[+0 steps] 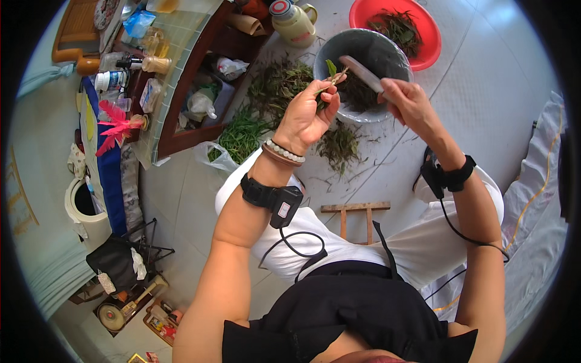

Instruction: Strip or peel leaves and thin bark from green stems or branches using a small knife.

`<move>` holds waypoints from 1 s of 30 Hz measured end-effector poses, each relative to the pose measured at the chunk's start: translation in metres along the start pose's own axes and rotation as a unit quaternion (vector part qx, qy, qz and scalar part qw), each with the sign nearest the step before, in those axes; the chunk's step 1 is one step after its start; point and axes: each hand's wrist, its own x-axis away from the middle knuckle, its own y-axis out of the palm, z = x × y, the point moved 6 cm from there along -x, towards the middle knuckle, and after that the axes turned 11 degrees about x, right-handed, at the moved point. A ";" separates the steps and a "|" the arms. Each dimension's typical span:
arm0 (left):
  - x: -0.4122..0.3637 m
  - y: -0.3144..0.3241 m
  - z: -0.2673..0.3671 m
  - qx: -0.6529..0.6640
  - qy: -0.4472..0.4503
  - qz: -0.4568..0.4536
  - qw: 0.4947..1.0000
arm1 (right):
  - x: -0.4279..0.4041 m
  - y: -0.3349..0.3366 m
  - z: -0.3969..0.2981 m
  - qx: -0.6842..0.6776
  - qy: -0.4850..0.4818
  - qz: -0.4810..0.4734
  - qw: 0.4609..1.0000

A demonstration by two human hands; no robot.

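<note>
My left hand [308, 111] pinches a small leafy plant [332, 68] by its stem, its pale root end pointing up and right. In my right hand [406, 102] is a knife [363, 72], its blade slanting up and left close to the root end. Whether the blade touches it I cannot tell. Both hands are over the near side of a bin lined with clear plastic [331, 47], which holds dark plant scraps [361, 93]. A heap of uprooted plants [281, 86] lies on the floor left of the bin, and a smaller clump [340, 145] lies nearer me.
Behind the bin stands a red basin [433, 45] with more plants [399, 34]. A thermos flask [295, 27] is beside a wooden cabinet [165, 140]. Greens [243, 136] spill from a plastic bag [213, 154]. A low wooden frame [356, 208] shows between my legs.
</note>
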 end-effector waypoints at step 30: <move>-0.028 -0.011 0.011 -0.052 0.072 0.031 0.996 | -0.038 -0.119 0.036 -0.267 0.036 0.284 0.920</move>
